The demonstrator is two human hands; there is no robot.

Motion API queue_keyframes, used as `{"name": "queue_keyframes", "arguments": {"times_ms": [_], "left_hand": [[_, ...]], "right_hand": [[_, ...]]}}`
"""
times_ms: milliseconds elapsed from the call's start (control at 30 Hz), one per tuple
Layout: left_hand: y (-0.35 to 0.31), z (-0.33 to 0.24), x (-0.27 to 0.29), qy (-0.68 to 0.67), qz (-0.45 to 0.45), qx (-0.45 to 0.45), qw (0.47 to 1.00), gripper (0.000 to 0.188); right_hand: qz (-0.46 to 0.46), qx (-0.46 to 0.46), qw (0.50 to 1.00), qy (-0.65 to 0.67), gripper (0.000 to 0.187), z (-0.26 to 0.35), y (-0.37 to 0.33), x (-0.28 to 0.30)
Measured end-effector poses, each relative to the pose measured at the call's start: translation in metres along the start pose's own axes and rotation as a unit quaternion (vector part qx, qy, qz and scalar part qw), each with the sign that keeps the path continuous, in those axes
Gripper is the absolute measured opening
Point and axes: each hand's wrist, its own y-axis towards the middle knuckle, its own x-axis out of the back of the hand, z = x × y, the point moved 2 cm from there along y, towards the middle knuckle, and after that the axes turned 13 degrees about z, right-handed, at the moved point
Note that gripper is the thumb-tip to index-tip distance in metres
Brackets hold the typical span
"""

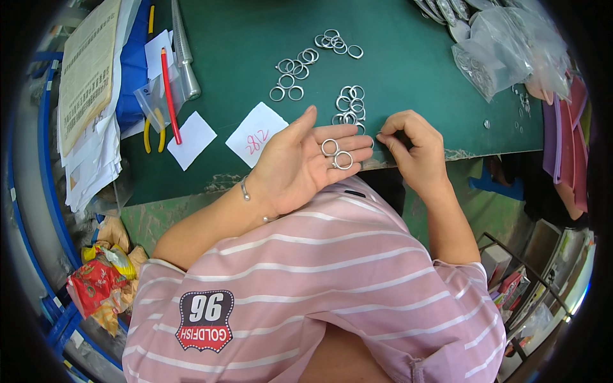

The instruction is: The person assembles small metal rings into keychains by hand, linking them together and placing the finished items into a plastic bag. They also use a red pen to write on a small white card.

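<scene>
Palm up, my left hand (306,156) lies open above the table's near edge, its fingers stretched out. Two silver rings (343,160) rest side by side on those fingers. Just to the right, my right hand (415,147) is closed in a pinch of thumb and forefinger. Whatever is in that pinch is too small to make out. Beyond the left fingertips lies a cluster of rings (351,102), partly hidden by the hand. Farther off, a curved row of rings (294,68) and another group of rings (332,41) lie on the green table (249,38).
White paper slips (191,140), one of them (242,137) with red handwriting, lie left of my hand. Near them are a red pencil (168,96), yellow-handled pliers (148,131) and a tapered metal rod (182,51). Clear plastic bags (501,51) with metal pieces fill the far right.
</scene>
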Motion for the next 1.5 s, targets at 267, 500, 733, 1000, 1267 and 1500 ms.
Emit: {"name": "queue_keyframes", "arguments": {"times_ms": [267,500,733,1000,1267,1500], "left_hand": [[-0.005,-0.002,0.002,0.072,-0.024,0.051,0.996,0.051],[-0.020,-0.026,0.008,0.127,-0.022,-0.030,0.991,0.032],[-0.015,-0.005,0.012,0.038,0.000,0.061,0.997,0.038],[-0.024,-0.006,0.002,0.130,-0.064,0.069,0.987,0.042],[-0.018,-0.006,0.010,0.098,-0.040,0.055,0.993,0.036],[-0.015,-0.016,0.024,0.067,0.055,0.020,0.996,0.025]], "right_hand": [[-0.001,0.022,0.994,0.109,0.010,0.020,0.004,-0.001],[0.008,0.067,0.995,-0.078,0.023,0.019,0.002,-0.012],[0.052,0.058,0.983,0.169,0.018,0.038,0.003,-0.017],[0.023,0.182,0.979,-0.088,0.019,0.015,0.013,-0.032],[0.002,0.198,0.980,-0.002,0.023,0.022,0.019,-0.019],[-0.018,0.133,0.990,-0.032,0.022,0.008,0.033,-0.018]]}}
